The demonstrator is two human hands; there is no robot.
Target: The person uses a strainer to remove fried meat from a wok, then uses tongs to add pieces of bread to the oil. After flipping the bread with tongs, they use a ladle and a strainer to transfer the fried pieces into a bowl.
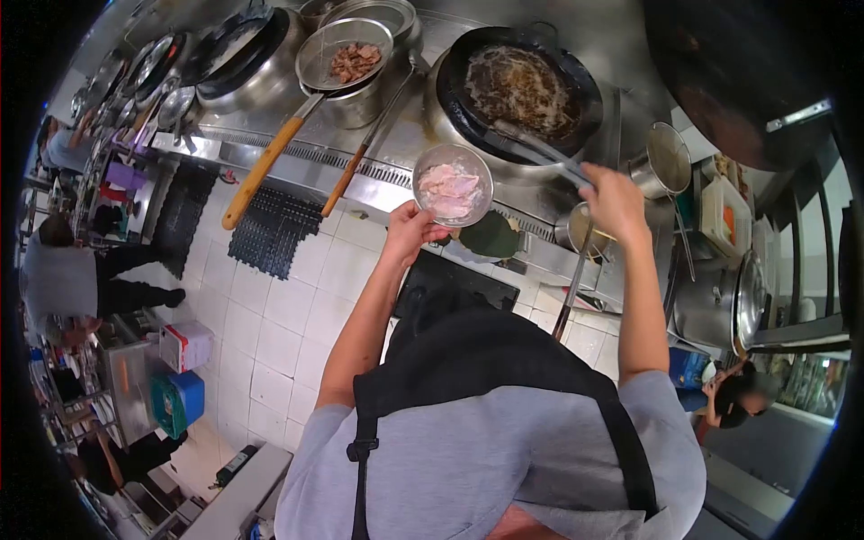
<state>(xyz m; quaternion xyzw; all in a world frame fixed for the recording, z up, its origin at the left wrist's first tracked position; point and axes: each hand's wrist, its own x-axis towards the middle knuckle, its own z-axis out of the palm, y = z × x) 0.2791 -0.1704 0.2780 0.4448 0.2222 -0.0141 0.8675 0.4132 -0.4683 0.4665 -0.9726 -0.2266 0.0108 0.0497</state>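
Note:
My left hand (pixel 409 232) grips the rim of a small round metal bowl (pixel 481 209), held in front of the stove edge. Inside the bowl lie pale pink pieces of raw meat (pixel 449 187), lightly coated. My right hand (pixel 616 205) is closed round a pair of metal tongs (pixel 553 157). The tips of the tongs reach over the near rim of a dark wok (pixel 587 85). Brown, bubbling oil (pixel 522 90) fills the wok; anything under its surface is hidden.
Left of the wok, a strainer (pixel 310 67) with browned meat pieces rests on a pot (pixel 355 106); its wooden handle (pixel 261 171) juts past the counter. A long ladle (pixel 364 144) lies beside it. Pots (pixel 660 171) stand at right. Other people (pixel 63 270) are farther off.

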